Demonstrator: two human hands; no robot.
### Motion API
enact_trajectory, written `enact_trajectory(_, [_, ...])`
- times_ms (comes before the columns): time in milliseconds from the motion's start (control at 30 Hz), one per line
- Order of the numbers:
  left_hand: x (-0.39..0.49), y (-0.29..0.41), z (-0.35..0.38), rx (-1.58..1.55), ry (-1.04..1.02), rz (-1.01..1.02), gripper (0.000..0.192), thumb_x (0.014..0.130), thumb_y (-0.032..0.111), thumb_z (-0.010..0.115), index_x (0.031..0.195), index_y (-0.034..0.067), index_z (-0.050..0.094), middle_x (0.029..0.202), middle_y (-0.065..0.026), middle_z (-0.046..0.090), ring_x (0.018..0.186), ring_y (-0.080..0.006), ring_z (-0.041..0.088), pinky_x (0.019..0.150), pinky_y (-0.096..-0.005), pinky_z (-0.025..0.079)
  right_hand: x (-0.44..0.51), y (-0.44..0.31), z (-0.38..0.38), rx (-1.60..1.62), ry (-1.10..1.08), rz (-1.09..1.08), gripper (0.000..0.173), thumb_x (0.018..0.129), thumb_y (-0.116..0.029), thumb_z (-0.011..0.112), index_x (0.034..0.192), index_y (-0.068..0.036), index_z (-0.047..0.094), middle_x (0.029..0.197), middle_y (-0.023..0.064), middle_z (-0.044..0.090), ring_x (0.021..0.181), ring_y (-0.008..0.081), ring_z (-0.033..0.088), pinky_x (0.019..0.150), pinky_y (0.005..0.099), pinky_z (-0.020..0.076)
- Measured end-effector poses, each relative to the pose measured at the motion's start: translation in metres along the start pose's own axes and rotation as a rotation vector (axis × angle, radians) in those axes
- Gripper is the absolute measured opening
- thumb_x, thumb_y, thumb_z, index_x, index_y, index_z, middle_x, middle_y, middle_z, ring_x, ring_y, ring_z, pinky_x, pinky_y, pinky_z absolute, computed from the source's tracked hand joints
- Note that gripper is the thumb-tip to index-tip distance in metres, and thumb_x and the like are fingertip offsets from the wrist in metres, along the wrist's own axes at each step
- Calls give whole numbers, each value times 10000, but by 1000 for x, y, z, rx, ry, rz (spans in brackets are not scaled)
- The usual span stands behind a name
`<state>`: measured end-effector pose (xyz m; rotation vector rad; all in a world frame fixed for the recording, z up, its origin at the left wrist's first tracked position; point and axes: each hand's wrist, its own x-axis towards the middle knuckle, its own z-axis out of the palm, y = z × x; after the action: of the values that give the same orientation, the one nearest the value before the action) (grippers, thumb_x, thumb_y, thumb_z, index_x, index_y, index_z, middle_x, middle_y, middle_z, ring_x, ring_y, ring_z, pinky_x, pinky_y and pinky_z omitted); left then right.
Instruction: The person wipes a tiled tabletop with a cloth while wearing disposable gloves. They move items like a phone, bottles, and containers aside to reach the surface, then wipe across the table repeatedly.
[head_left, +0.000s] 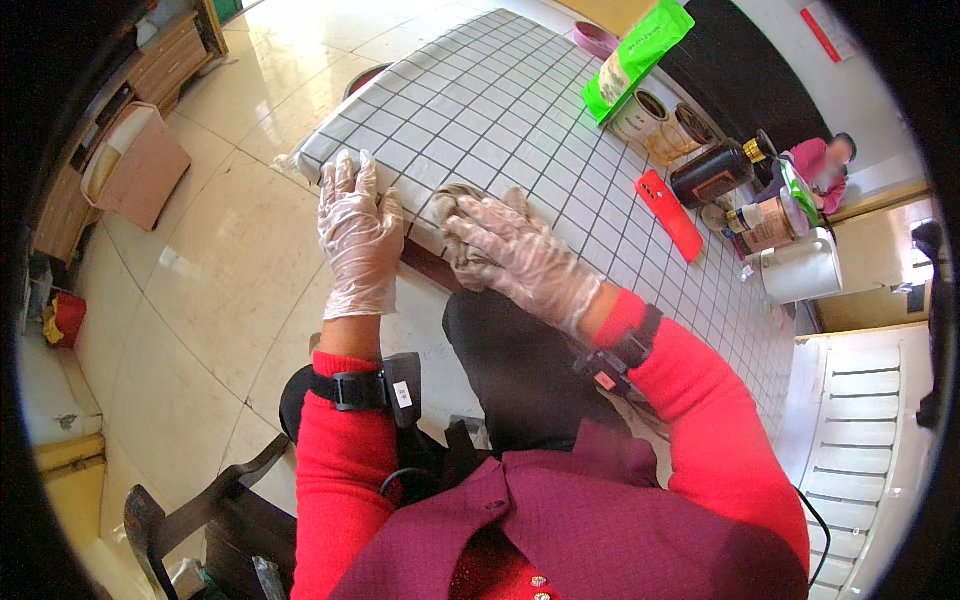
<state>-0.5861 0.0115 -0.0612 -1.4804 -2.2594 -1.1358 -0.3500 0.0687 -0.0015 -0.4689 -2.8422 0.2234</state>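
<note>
A grey-brown cloth (461, 247) is bunched at the near edge of the table. My right hand (525, 262), in a clear disposable glove, presses down on it with the fingers spread over its folds. My left hand (361, 240) wears the same kind of glove and holds nothing. Its fingertips rest at the table's near left corner, fingers slightly apart. Beneath both hands is a white tablecloth with a black grid (480, 112). The underside of the bunched cloth is hidden by my right hand.
Toward the right stand a red smartphone (669, 216), a dark bottle (712, 174), glass jars (679, 133), a green pouch (637, 60) and a white pitcher (801, 266). Another person (821, 169) is beyond them. A dark chair (217, 510) and a pink bin (135, 169) are at left.
</note>
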Motion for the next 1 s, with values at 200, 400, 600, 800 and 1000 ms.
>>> enact_trajectory(200, [0, -4, -1, -12, -18, 9, 535, 901, 234, 660, 1398, 44, 603, 1496, -232, 515, 1443, -412, 415, 1203, -462, 314, -81, 7, -28, 42, 41, 101, 484, 997, -258, 574, 1450, -99, 517, 1521, 198, 482, 1427, 345, 448, 1185, 495, 324])
enact_trajectory(400, [-1, -3, -1, -13, 0, 20, 536, 905, 238, 660, 1400, 42, 598, 1489, -228, 524, 1437, -415, 421, 1196, -470, 326, -183, 8, -64, -76, -82, 203, 486, 1016, -247, 548, 1470, -86, 482, 1526, 186, 475, 1411, 384, 436, 1165, 467, 339])
enact_trajectory(600, [-1, -2, -3, 1, -15, 20, 548, 914, 245, 647, 1419, 42, 580, 1491, -227, 521, 1425, -412, 436, 1194, -468, 330, -201, 11, -51, -119, -112, 321, 575, 1033, -387, 497, 1534, -111, 434, 1604, 163, 373, 1424, 355, 376, 1228, 481, 224])
enact_trajectory(800, [-1, 2, -7, 4, -15, 12, 555, 906, 236, 647, 1418, 37, 574, 1477, -232, 531, 1414, -403, 448, 1201, -463, 318, -121, 12, -40, 0, -86, 140, 576, 1027, -383, 518, 1538, -130, 435, 1610, 175, 371, 1446, 401, 396, 1200, 523, 282])
enact_trajectory(1000, [-1, 5, -5, 35, -11, 3, 575, 890, 219, 655, 1424, 29, 563, 1477, -234, 532, 1411, -404, 453, 1191, -469, 328, -29, 19, -16, -232, -12, -259, 568, 982, -337, 599, 1510, -169, 473, 1559, 167, 436, 1420, 389, 430, 1162, 514, 340])
